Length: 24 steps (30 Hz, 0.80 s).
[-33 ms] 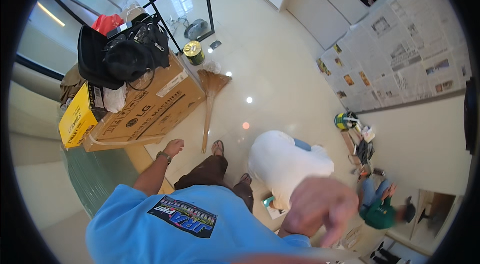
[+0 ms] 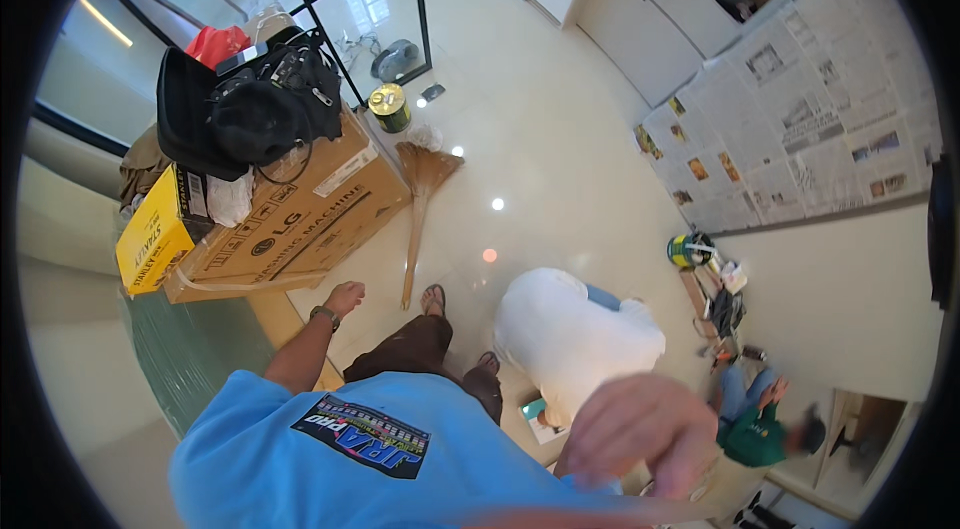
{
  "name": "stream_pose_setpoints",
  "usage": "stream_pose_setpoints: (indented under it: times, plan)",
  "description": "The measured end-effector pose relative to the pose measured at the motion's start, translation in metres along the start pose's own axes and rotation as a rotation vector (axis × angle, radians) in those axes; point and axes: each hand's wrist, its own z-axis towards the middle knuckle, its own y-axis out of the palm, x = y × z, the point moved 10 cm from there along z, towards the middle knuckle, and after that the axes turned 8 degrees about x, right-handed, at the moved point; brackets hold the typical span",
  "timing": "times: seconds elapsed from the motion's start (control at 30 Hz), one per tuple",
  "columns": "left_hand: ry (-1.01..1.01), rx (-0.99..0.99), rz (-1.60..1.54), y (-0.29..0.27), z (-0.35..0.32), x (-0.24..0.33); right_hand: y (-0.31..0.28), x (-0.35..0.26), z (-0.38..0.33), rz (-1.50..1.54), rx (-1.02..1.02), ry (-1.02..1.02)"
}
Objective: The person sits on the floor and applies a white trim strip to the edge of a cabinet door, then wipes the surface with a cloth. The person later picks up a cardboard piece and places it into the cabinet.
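Open floor [image 2: 560, 139] beside broom [image 2: 428, 171], empty left grip [image 2: 346, 300] loosely curled near carton [image 2: 325, 229] edge, right grip [image 2: 640, 432] blurred, hold unclear

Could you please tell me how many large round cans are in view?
2: one can beside the cardboard box, near the broom; another can at right, near the newspaper sheets. Others may be hidden.

On the left, a yellow box [image 2: 155, 247] stands near a black cap [image 2: 255, 121] and a red bag [image 2: 215, 46]. A gold-topped can [image 2: 388, 111] stands farther off on the floor [image 2: 560, 129]. Newspaper [image 2: 800, 109] spreads far right; nearer are a green can [image 2: 690, 251] and a person in green [image 2: 755, 439].
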Motion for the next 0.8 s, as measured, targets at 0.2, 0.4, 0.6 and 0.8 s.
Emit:
stream_pose_setpoints:
  times: [0.2,0.4,0.6,0.8]
  plan:
    - [0.019,-0.090,0.232,-0.017,0.005,-0.056,0.021,0.041,0.066,0.192,-0.224,0.148]
    - [-0.246,-0.057,0.102,-0.041,0.010,-0.116,0.035,0.051,0.092,0.145,-0.338,0.120]
    - [-0.249,-0.072,0.003,-0.036,0.020,-0.106,0.035,0.052,0.104,0.162,-0.338,0.112]
    - [-0.140,-0.132,0.084,-0.018,0.038,-0.068,0.045,0.048,0.107,0.140,-0.392,0.097]
